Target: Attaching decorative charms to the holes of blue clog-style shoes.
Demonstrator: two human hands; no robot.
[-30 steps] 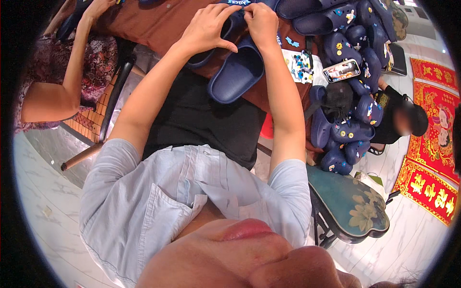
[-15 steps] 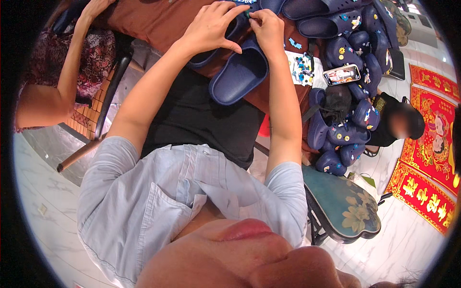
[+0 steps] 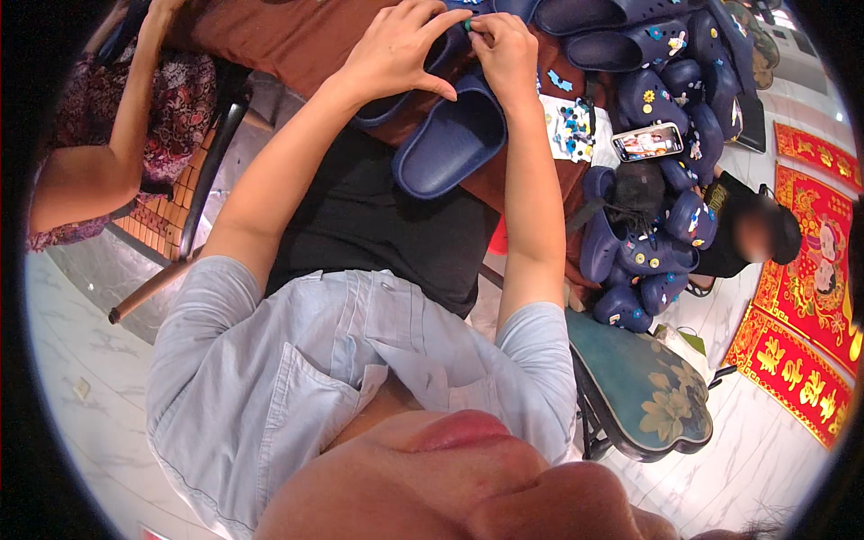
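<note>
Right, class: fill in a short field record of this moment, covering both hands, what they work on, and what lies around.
left hand: fingertips pinching at small green piece
right hand: fingertips meeting the left at the same piece
under hands: navy slipper, on brown table
right side: phone; pile of navy clogs with charms
far left: another person's arm

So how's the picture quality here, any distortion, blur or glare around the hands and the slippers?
Head view: strong fisheye bending, with a black rim at the corners. The left hand and right hand look sharp over the navy slipper. The phone screen glows bright. The pale floor is brightly lit, and a face at right is blurred out.
</note>
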